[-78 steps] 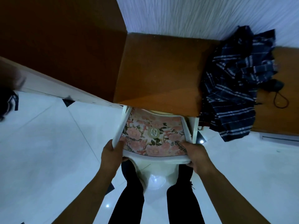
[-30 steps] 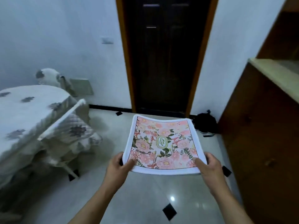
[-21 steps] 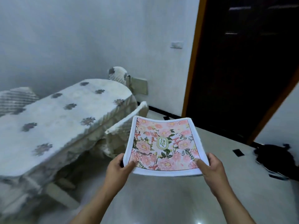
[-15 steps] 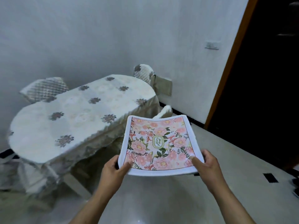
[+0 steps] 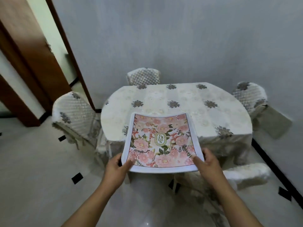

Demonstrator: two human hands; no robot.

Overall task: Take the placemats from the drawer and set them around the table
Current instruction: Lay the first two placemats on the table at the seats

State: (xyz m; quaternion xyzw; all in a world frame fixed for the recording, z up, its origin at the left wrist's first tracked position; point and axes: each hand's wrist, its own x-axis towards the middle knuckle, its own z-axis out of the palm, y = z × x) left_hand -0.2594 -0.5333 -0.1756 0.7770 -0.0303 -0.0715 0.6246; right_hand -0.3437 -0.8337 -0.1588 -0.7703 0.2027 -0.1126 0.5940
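I hold a pink floral placemat stack (image 5: 159, 141) with a white border flat in front of me, over the near edge of the table (image 5: 180, 102). My left hand (image 5: 117, 167) pinches its near left corner, thumb on top. My right hand (image 5: 207, 164) pinches the near right corner the same way. The table is oval and covered by a cream cloth with grey flower motifs. How many mats are in the stack cannot be told.
Quilted covered chairs stand around the table: one at the left (image 5: 73, 110), one at the far side (image 5: 143, 77), one at the right (image 5: 249, 97), and one near my right hand (image 5: 246, 176). A brown door frame (image 5: 32, 59) is at the left. The floor is pale tile.
I lifted the placemats out of the drawer and turned left across the room. The table has come from the left of view to straight ahead, under the mats.
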